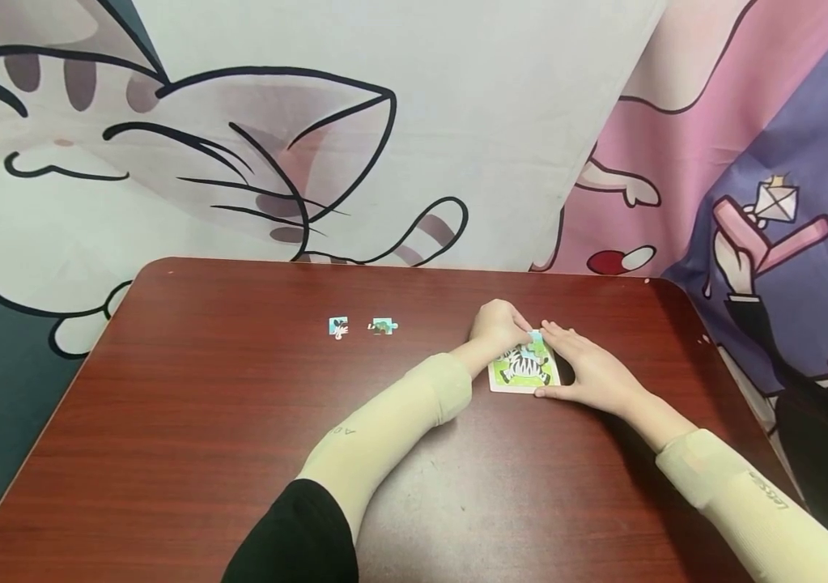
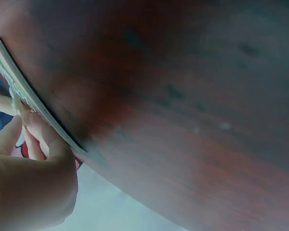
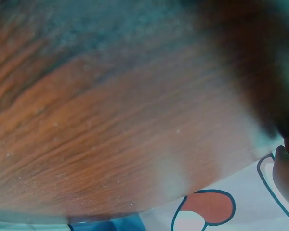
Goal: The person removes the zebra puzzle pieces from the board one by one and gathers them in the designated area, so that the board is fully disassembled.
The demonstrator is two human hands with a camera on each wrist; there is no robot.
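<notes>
A small jigsaw board (image 1: 511, 389) with a white border and a zebra on green lies on the table. Over its upper part, my left hand (image 1: 497, 325) pinches a jigsaw piece (image 2: 15, 101) between thumb and fingers; the fingers hide much of the piece. My right hand (image 1: 596, 368) is spread along the board's right side. Its fingertips are at the upper right corner and its thumb touches the lower right edge. Just a bit of the right hand (image 3: 288, 178) shows at the right wrist view's border.
Two loose jigsaw pieces lie further left on the reddish-brown table (image 1: 239, 421): one with a black-and-white animal head (image 1: 338, 326), another in blue and green (image 1: 383, 325). Behind the table's far edge hangs a cartoon-printed cloth (image 1: 501, 146).
</notes>
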